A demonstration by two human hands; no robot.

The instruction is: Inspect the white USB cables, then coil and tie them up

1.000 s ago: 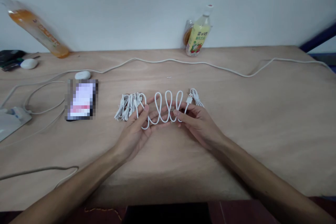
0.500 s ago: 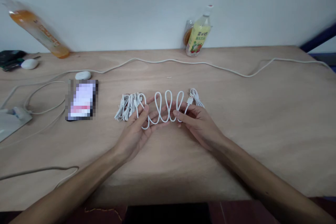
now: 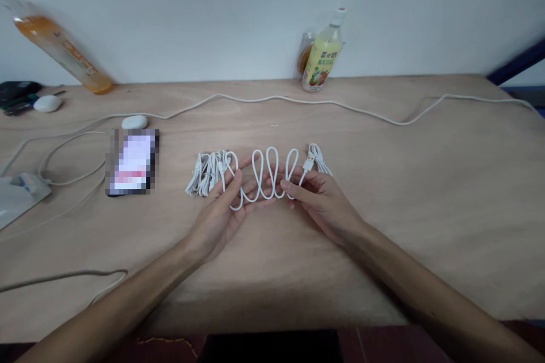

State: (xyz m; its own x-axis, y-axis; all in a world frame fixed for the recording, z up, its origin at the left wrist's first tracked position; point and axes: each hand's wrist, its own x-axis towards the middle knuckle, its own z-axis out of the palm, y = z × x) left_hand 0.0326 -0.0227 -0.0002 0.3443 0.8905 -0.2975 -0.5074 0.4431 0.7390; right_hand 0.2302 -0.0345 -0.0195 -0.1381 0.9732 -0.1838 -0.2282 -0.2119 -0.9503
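Note:
A white USB cable (image 3: pixel 256 173) stretches in several loose, upright loops between my two hands, above the table. My left hand (image 3: pixel 221 204) pinches the loop at its left end under the thumb, with the other fingers extended behind the coils. At the other end my right hand (image 3: pixel 319 195) grips the cable between thumb and fingers, and the USB plug (image 3: pixel 308 164) sticks up beside its index finger. Bundled white cables (image 3: pixel 206 173) lie just past my left hand. Another coiled white cable (image 3: pixel 322 159) lies behind my right hand, partly hidden by it.
Left of my hands a phone (image 3: pixel 133 161) lies near a white oval case (image 3: pixel 134 122). A long white cord (image 3: pixel 272 97) runs across the wooden table (image 3: pixel 447 210). An orange drink bottle (image 3: pixel 63 51) and a yellow-labelled bottle (image 3: pixel 322 57) stand by the wall.
Almost nothing differs. The cable loops between my hands have shifted very slightly, while both hands keep their places and their hold.

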